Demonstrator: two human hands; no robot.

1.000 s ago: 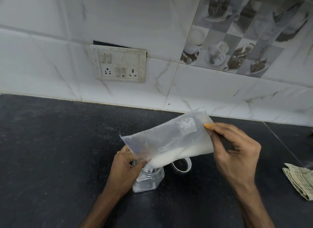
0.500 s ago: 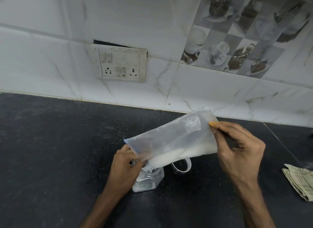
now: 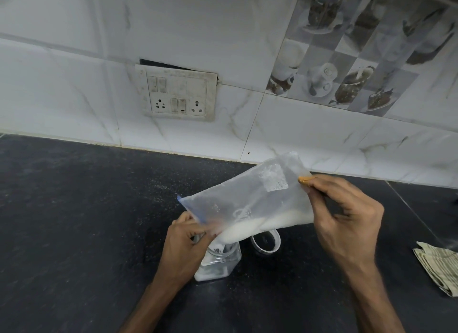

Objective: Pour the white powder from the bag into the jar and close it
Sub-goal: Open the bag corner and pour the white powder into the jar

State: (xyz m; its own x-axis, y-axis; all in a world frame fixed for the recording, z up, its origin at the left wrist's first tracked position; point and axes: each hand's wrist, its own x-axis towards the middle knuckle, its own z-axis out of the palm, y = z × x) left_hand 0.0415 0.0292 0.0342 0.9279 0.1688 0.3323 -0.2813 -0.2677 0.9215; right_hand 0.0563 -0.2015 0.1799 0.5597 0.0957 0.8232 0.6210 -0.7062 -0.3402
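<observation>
White powder slides down the tilted bag into the jar mid-counter. Left hand pinches the bag's mouth there; right hand pinches the raised end. Best lift slowly, keeping the mouth inside the rim.

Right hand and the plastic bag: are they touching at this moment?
Touching. The head view shows the right hand pinching the raised end of the plastic bag between thumb and fingers, holding it tilted over the jar.
</observation>
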